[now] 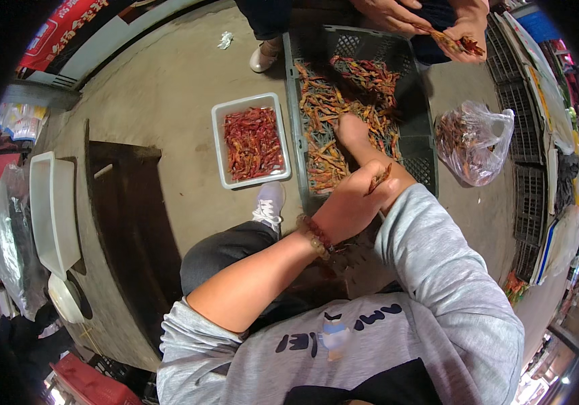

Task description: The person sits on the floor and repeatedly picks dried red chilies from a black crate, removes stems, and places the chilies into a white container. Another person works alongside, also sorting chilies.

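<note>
My left hand point(358, 200), with a beaded bracelet at the wrist, pinches a dried chili pepper point(379, 179) between thumb and fingers above my right forearm. My right hand point(353, 130) reaches down among dried red and orange chili peppers point(325, 109) in a dark plastic crate point(293, 116); its fingertips are hidden, so what it grips is unclear. Left of the crate, a white plastic tray point(215, 136) holds redder dried chilies point(253, 142). At the top right, another person's hands point(428, 30) hold several dried chilies point(459, 43) beyond the crate.
A clear plastic bag point(477, 144) of dried chilies lies right of the crate. Stacked black crates point(527, 152) line the right side. A wooden table point(112, 283) stands left, bearing an upright-edged white tub point(54, 212). The other person's shoe point(264, 56) is near the crate.
</note>
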A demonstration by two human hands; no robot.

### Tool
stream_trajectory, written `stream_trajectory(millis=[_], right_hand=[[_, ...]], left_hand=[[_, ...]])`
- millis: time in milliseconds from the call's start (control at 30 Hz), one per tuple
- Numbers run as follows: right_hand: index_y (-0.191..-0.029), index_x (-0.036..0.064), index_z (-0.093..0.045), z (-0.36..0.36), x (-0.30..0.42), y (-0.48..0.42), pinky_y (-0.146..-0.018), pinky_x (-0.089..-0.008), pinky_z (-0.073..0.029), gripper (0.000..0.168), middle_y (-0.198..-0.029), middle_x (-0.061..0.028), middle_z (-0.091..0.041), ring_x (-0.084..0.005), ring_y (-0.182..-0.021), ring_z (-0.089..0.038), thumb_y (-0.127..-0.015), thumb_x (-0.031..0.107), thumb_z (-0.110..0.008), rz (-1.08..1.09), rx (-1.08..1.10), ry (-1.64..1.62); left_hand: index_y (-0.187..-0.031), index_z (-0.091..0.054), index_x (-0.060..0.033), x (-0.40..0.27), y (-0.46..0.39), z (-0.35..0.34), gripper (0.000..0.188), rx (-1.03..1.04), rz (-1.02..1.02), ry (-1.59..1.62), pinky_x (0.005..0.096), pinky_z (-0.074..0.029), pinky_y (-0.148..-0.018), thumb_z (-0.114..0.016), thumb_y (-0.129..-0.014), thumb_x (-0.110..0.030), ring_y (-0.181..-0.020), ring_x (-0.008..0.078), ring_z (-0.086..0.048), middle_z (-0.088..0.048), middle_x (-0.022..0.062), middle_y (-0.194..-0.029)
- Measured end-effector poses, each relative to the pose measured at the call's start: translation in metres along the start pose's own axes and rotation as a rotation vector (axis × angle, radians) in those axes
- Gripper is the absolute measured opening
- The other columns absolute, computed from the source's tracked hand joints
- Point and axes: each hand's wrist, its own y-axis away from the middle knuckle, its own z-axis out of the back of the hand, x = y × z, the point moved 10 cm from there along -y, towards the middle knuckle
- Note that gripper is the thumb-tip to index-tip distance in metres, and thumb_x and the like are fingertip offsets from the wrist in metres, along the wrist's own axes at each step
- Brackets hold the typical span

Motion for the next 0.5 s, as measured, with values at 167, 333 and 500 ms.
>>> stream_trajectory(millis=[167,333,500], right_hand=[[-0.078,0.000,-0.062,0.011,-0.015,0.040,-0.059,-0.0328,-0.044,0.025,-0.072,-0.0060,-0.060,-0.0159,-0.064,-0.054,-0.079,0.025,-0.060,-0.029,0.331,-0.744],[-0.081,0.007,-0.058,0.075,-0.018,0.118,-0.045,-0.0184,-0.032,0.016,-0.066,0.0037,-0.052,-0.0035,-0.056,-0.041,-0.084,0.023,-0.056,-0.138,0.483,-1.143],[-0.081,0.007,-0.055,0.119,-0.022,0.171,-0.038,-0.0154,-0.029,0.015,-0.062,0.0042,-0.048,-0.0019,-0.046,-0.038,-0.085,0.022,-0.055,-0.115,0.428,-1.345]], left_hand=[[-0.088,-0.053,-0.0022,0.011,0.000,-0.007,0.022,0.055,-0.023,0.151,0.0234,-0.040,-0.065,-0.041,-0.089,-0.021,-0.067,0.0089,-0.045,-0.052,0.0016,-0.077],[-0.083,-0.057,-0.0038,0.028,-0.002,-0.014,0.027,0.063,0.078,0.191,0.0210,-0.037,-0.059,-0.041,-0.091,-0.024,-0.062,0.0057,-0.040,-0.050,-0.0019,-0.069],[-0.095,-0.057,-0.0049,0.036,-0.011,0.013,0.029,-0.142,0.093,0.152,0.0180,-0.028,-0.040,-0.042,-0.091,-0.029,-0.047,0.0035,-0.034,-0.041,-0.0056,-0.058]])
